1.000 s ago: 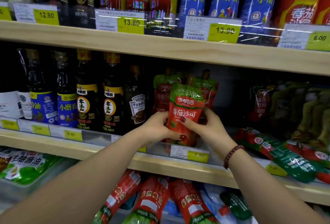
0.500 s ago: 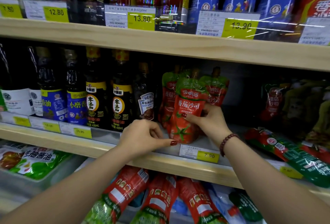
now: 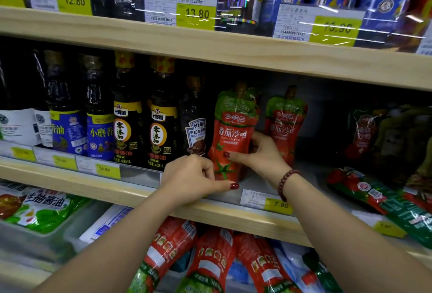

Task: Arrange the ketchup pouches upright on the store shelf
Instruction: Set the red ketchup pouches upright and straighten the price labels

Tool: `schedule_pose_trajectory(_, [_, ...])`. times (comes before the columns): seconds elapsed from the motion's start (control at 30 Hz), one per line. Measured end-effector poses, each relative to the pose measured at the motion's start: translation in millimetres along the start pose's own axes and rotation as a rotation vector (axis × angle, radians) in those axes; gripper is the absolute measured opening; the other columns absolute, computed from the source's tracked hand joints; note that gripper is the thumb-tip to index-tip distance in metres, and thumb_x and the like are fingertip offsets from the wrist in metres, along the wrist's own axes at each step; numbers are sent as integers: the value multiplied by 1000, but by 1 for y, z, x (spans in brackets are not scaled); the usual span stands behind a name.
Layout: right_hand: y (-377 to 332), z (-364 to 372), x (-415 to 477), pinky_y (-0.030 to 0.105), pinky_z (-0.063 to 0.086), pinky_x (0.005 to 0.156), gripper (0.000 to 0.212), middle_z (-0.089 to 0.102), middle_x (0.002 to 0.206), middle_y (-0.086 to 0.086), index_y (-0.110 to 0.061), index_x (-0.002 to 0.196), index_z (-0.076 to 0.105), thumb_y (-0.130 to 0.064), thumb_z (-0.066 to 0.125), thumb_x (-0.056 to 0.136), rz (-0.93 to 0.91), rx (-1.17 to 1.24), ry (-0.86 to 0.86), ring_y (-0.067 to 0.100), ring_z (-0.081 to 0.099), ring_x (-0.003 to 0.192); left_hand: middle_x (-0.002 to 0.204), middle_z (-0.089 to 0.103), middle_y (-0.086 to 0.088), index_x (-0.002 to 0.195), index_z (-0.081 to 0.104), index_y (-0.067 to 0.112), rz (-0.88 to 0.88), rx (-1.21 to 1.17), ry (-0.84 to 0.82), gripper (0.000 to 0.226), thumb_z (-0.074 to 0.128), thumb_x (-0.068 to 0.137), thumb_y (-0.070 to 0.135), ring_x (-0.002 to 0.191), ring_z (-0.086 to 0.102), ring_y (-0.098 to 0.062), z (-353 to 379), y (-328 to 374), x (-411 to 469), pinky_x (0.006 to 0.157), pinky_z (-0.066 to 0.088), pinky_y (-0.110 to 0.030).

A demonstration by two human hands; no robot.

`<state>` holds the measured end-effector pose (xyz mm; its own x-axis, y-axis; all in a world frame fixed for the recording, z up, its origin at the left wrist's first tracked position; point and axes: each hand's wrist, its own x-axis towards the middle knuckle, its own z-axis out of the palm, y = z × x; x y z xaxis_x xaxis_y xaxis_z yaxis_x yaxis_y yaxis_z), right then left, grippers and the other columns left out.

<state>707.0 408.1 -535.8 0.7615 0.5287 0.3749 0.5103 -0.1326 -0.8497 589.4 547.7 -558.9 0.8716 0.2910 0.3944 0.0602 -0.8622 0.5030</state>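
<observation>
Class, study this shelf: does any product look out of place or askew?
Yes. On the middle shelf's right side, several ketchup pouches lie flat and slanted, while the front pouch at the right hand and another pouch behind it stand upright.

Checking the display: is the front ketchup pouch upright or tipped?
Upright: the front ketchup pouch stands on its base on the shelf, spout up, steadied by the right hand.

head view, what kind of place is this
Most likely a grocery store condiment aisle: wooden shelves with yellow price tags, rows of bottled sauces, and ketchup pouches being stood up by hand.
</observation>
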Motion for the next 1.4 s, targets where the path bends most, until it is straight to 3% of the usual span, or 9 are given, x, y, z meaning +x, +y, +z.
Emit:
schedule_pose_trajectory(0.47, [-2,2,0,31,50,87,47,64,96,-14,-32,98,58,-14,83,63,28,-41,4,7,62,94,52,56,34,60,60,39,-17,-6,-11,56,48,36,89,53,54,6,-1,2,-1,48,34,-20])
schedule_pose_trajectory(0.63, [-5,1,-5,34,50,90,45,65,101,-9,-30,99,58,-14,82,65,84,7,-12,11,61,98,46,57,24,52,58,31,-30,-21,-8,60,48,36,88,53,55,4,-2,3,-2,49,36,-21])
schedule_pose_trajectory(0.73, [-9,-3,-8,34,50,90,42,64,104,-5,-23,104,60,-16,81,68,113,-38,-53,14,61,99,46,57,27,49,57,31,-45,-29,-29,58,50,38,88,54,55,4,-3,5,-3,49,36,-22])
schedule_pose_trajectory(0.93, [-11,-26,-26,26,52,79,56,61,108,-1,-12,117,57,-26,80,69,133,-114,2,16,62,96,48,57,30,49,57,32,-65,-31,-54,56,51,38,87,54,56,4,-5,7,-4,49,35,-21])
schedule_pose_trajectory(1.17, [-7,-50,-74,26,54,83,34,68,99,0,-22,101,65,-22,79,70,1,-239,47,13,65,92,48,59,12,55,59,22,-9,-42,-160,46,63,57,68,54,56,-4,-12,9,-3,54,44,-27])
schedule_pose_trajectory(1.3, [-16,-54,-102,24,53,85,32,68,100,-5,-18,103,67,-22,78,72,-77,-248,94,6,64,92,60,65,8,60,65,20,34,-193,-145,25,75,71,41,59,59,-2,-12,25,-7,57,44,-22])
schedule_pose_trajectory(1.4, [-22,-50,-130,19,52,74,24,69,92,-9,-27,94,65,-23,76,73,-159,-241,169,4,63,83,66,68,6,64,67,20,49,-280,-104,16,75,73,31,61,60,0,-1,48,-13,58,45,-19])
